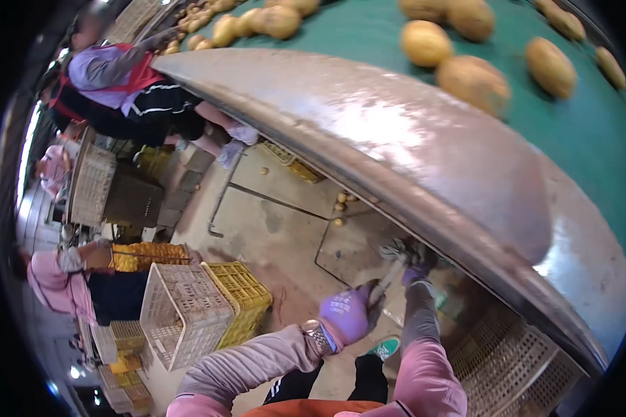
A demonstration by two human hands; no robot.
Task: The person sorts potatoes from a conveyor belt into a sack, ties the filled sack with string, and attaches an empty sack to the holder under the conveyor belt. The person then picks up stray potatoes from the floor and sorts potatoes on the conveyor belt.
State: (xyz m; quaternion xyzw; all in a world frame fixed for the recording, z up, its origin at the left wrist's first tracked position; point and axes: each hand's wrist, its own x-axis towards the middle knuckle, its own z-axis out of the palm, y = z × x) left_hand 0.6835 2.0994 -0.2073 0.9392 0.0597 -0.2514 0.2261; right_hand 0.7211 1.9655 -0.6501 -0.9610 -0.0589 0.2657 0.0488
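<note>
My left hand (pixel 348 316), in a purple glove with dark fingers and a metal watch at the wrist, is closed around the lower end of a pale strip (pixel 392 272). The strip slants up to my right hand (pixel 419 263), also in a purple and dark glove, whose fingers are bent around its upper end. A greyish bundle (pixel 393 248) shows beside the right fingers; what it is cannot be made out. Both hands are below the metal edge (pixel 396 187) of the sorting table, over the floor.
Potatoes (pixel 551 67) lie on the green belt (pixel 368 28) above. A white crate (pixel 188 313) and a yellow crate (pixel 240 295) stand at the left, near a person in pink (pixel 55 281). Another person (pixel 111 73) is at the belt's far end. A crate (pixel 515 368) is at lower right.
</note>
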